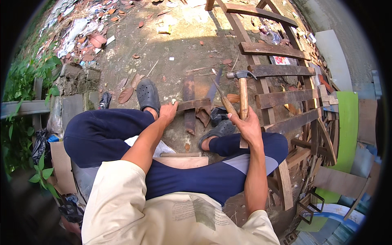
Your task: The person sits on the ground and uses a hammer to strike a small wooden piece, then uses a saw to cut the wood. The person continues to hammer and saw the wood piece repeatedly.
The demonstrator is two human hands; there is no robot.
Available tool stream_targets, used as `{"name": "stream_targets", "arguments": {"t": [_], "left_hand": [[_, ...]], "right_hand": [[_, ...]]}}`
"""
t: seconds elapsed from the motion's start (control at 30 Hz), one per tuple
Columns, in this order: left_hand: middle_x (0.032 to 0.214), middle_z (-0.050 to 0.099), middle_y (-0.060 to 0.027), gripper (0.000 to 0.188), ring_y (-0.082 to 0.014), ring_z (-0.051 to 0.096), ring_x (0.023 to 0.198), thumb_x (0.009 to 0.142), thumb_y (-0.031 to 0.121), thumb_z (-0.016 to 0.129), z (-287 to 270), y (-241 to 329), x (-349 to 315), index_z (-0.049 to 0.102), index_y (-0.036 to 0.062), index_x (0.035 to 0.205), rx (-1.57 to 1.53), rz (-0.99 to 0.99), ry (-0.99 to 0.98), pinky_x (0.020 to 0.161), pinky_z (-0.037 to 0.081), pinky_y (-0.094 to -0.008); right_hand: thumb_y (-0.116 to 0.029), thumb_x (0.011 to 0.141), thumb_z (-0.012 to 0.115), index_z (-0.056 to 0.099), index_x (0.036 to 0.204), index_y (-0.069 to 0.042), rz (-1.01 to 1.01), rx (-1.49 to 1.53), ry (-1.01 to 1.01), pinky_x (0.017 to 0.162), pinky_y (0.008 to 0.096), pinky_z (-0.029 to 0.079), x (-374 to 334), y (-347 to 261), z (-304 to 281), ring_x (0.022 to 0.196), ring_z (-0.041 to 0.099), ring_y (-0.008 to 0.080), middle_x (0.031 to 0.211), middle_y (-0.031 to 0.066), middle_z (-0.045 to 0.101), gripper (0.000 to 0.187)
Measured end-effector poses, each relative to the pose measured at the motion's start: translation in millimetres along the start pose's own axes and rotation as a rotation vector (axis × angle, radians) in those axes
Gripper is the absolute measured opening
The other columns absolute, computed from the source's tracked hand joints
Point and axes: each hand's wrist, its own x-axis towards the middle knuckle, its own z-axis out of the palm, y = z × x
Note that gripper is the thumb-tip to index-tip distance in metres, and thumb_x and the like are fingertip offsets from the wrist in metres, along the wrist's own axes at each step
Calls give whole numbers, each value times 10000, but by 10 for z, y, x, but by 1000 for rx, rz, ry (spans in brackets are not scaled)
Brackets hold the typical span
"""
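Gripping a claw hammer [242,87] by its wooden handle, the right hand [246,124] has its fingers curled tight around the shaft, the steel head pointing away from the person above the bare ground [171,53]; a chisel-like tool with a wooden grip [223,100] is held in the same fist, slanting up to the left. The left hand [168,112] pinches the near end of a short dark wooden slat [196,104], which lies across an upright weathered board [189,104] on the ground between the person's two dark clogs [148,94]. Just right of the hammer stands a rough frame of wooden slats [281,73]. Dry leaves and litter [98,38] lie along the far left edge of the ground.
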Motion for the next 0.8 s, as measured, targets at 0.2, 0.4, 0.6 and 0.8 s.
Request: {"name": "stream_targets", "arguments": {"t": [0.2,0.4,0.6,0.8], "left_hand": [[1291,619,-219,565,-376,590,1247,882,143,652,14,155,-42,481,127,1420,-105,-189,0,1057,446,-503],[1523,459,-163,634,-337,366,1462,901,191,653,-95,307,-181,450,123,1498,-319,-211,86,1200,283,-501],[1663,249,-194,813,-393,225,1541,933,310,682,-154,477,-199,264,211,1622,-365,-195,-2,1242,234,-518],[1694,156,-205,887,-416,177,1555,939,322,689,-315,439,-158,156,287,1649,-308,-163,-172,1243,236,-515]], "right_hand": [[-177,769,876,616,1170,34,59,25,-128,732,315,512,-313,-96,-178,794,595,143,916,56,644,522],[-188,732,905,614,1160,27,3,-74,-180,748,329,524,-627,-472,-169,790,610,156,878,88,665,561],[-250,724,901,600,1082,29,-31,-317,-222,748,372,527,-704,-848,-11,745,623,221,840,148,669,545],[-277,730,884,575,1060,23,-39,-388,-207,731,416,522,-703,-919,87,737,653,313,827,187,668,543]]}}
